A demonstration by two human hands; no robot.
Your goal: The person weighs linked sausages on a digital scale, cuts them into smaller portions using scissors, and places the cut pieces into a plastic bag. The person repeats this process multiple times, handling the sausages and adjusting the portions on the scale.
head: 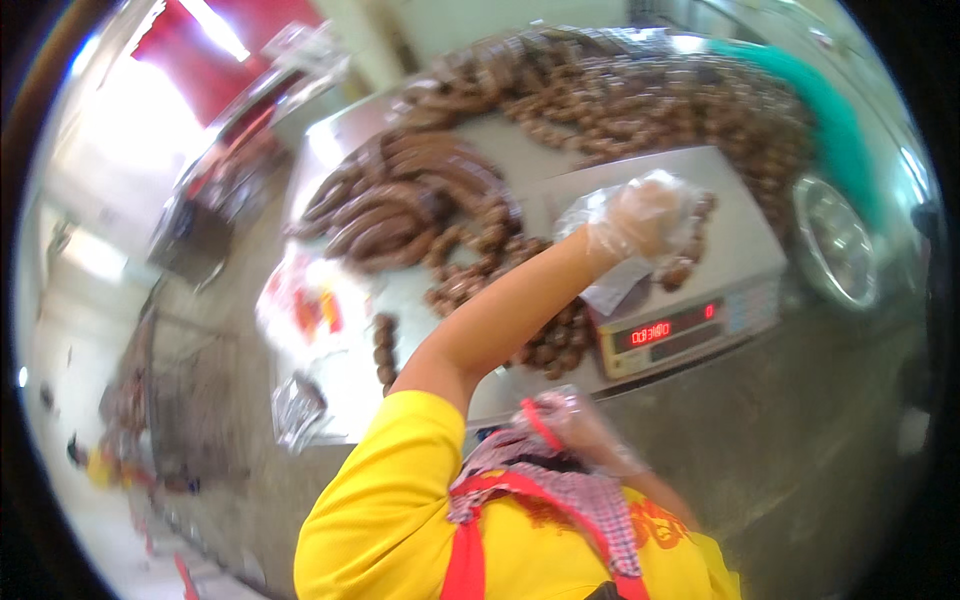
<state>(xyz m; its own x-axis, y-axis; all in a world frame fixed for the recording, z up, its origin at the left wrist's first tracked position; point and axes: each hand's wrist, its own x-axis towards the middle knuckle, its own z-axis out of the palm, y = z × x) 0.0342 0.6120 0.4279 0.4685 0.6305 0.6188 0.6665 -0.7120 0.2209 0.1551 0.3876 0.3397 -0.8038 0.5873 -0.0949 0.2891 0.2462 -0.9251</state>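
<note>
My left hand [649, 214], in a clear plastic glove, reaches over the metal platform of a digital scale [720, 172]. A short string of brown sausage links [686, 259] lies on the platform against the hand's right side. Blur and glistening plastic hide whether the fingers grip it. A small white sheet [616, 289] shows below my left wrist, at the scale's front edge. Red digits glow on the scale display [664, 330]. My right hand [566, 420], also in clear plastic, is close to my checked apron [517, 457], below the table edge; its fingers are unclear.
Sausage strings [660, 97] are heaped along the table's back beside a green covering [832, 112]. Thicker long sausages [405, 202] lie left, more links [559, 345] under my forearm. A printed plastic bag [300, 300] is at the left edge, a round metal bowl [836, 244] right.
</note>
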